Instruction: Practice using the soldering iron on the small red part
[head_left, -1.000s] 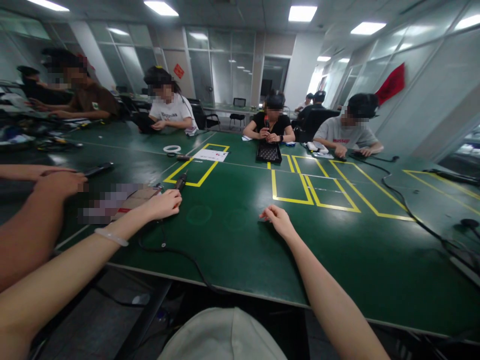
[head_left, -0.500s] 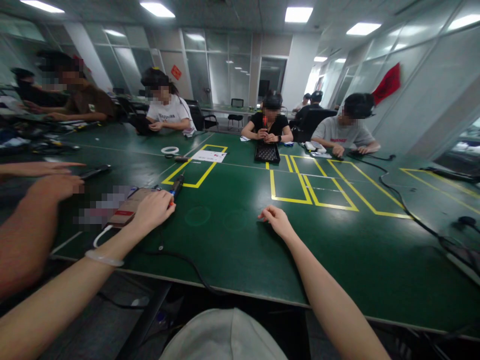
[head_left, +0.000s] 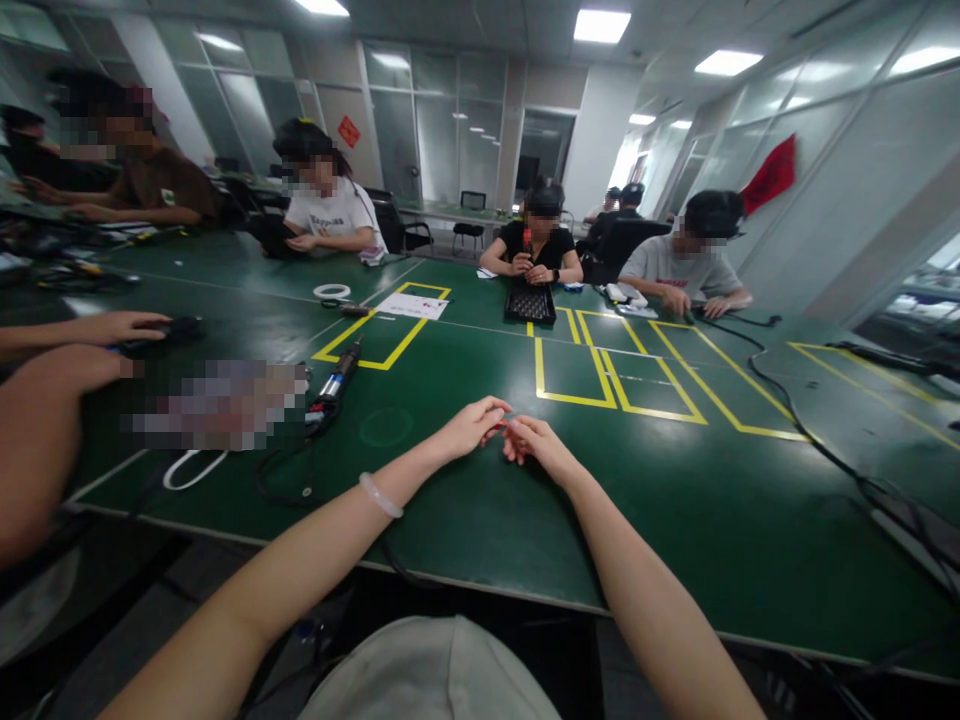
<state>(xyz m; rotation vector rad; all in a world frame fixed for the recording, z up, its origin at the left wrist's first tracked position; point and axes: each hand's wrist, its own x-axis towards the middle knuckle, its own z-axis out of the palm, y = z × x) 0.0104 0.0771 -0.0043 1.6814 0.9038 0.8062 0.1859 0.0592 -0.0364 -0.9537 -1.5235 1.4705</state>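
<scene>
Tool [head_left: 334, 388], dark and pointed, lies on the green counter [head_left: 465, 540], its tip toward the far side. The left hand [head_left: 471, 427] has its fingertips pinched on a small red piece [head_left: 500, 424] (mostly hidden by fingers), where both hands meet. The right hand [head_left: 541, 445] curls close beside it; whether it grips too, I cannot tell. Farther right, yellow tape outlines [head_left: 664, 416] mark the surface.

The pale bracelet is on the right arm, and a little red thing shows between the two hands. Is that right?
Not quite: the pale bracelet is on the left arm, not the right one, as the head view shows. A little red thing does show between the left hand and the right hand.
</scene>
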